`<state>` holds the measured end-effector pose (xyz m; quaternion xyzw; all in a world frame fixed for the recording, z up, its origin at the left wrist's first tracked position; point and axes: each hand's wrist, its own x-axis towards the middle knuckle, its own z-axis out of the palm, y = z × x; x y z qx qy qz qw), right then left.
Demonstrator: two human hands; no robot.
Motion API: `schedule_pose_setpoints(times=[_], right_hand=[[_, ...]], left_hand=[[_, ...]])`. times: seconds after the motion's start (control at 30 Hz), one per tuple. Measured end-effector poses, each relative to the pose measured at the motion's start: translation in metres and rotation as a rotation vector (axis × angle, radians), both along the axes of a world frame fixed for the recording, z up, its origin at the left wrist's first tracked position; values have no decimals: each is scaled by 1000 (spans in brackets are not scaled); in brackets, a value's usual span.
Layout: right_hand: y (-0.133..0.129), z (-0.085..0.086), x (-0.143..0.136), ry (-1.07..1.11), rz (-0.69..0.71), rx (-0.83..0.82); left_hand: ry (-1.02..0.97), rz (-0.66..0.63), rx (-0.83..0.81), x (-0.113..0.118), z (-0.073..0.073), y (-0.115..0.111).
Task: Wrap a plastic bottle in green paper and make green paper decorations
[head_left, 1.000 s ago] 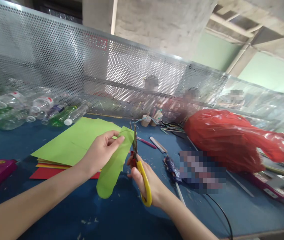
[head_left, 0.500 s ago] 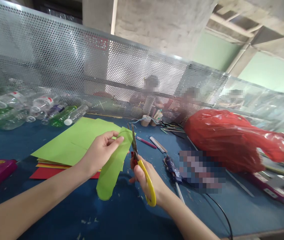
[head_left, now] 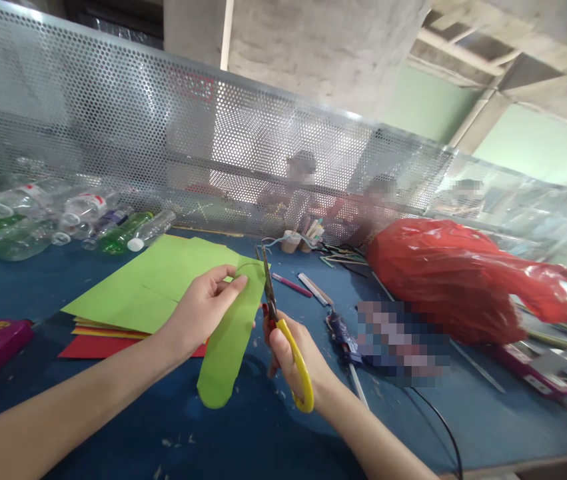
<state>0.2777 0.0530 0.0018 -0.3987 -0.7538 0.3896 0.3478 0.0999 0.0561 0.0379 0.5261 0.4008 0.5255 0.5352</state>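
Observation:
My left hand (head_left: 213, 300) pinches a long green paper strip (head_left: 228, 343) near its upper end, thumb on top. The strip's lower end is rounded and hangs over the blue table. In my right hand (head_left: 296, 353) is a pair of scissors (head_left: 300, 373) with a yellow handle loop and a red part by the pivot. Their blades are slightly apart and point away from me, at the strip's upper right edge. Beneath and behind my left hand lies a stack of coloured paper (head_left: 158, 273), green on top with yellow and red sheets below.
Plastic bottles (head_left: 28, 233) lie at the back left. A blue glue gun (head_left: 344, 337) with a cord rests right of the scissors. A red plastic bag (head_left: 443, 280) sits further right. Small cups (head_left: 290, 241) stand by the perforated metal screen (head_left: 263, 147); people show behind it.
The strip's lower end has swung slightly down and to the right. My right hand's lower fingers have shifted a little; both hands keep their holds.

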Motion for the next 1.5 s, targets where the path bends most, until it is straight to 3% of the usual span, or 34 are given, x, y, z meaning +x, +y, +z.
schedule_pose_setpoints(times=[0.37, 0.87, 1.07, 1.33, 1.5], right_hand=[[1, -1, 2, -5, -24, -15], [-2, 1, 0, -22, -69, -20], [-4, 5, 1, -81, -98, 54], [-3, 11, 3, -157, -106, 69], [-2, 10, 4, -178, -105, 64]], left_hand=[[2, 13, 58, 1, -3, 0], [-25, 17, 1, 2, -2, 0], [-29, 5, -41, 0, 2, 0], [84, 72, 4, -9, 6, 4], [255, 168, 62, -15, 4, 11]])
